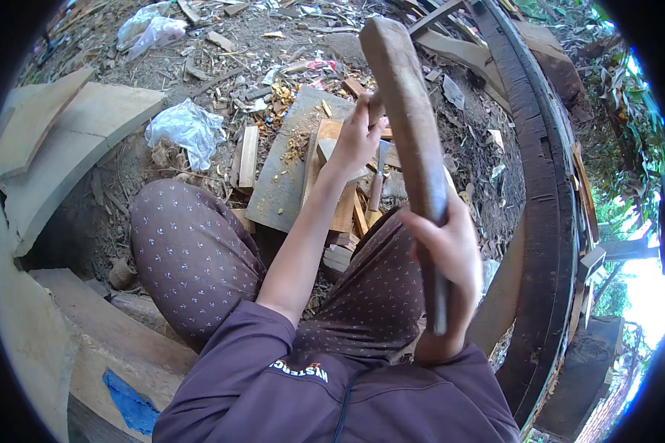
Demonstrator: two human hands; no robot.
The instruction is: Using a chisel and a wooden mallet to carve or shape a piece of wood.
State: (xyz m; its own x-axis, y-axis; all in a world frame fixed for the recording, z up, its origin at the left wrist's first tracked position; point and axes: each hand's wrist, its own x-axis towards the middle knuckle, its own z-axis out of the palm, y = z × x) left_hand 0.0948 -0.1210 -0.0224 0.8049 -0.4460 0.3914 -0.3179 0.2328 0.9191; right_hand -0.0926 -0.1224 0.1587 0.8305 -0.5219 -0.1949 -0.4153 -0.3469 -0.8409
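My right hand (451,244) is closed round the narrow grip of a long wooden club mallet (410,111). The mallet stands upright, its thick end raised high in front of the work. My left hand (358,140) reaches forward, fingers closed on a short wooden tool handle (377,108); the mallet hides the rest of that tool. Below this hand lies a pale wooden block (321,151) on a thicker plank. A chisel (377,190) with a wooden handle rests beside the block, its blade pointing away from me. Wood chips lie around the work.
Under the work is a grey board (277,188), between my knees. A long curved dark beam (543,221) runs along the right. Large curved planks (89,122) stand at the left. Crumpled plastic (187,133), offcuts and litter cover the ground ahead.
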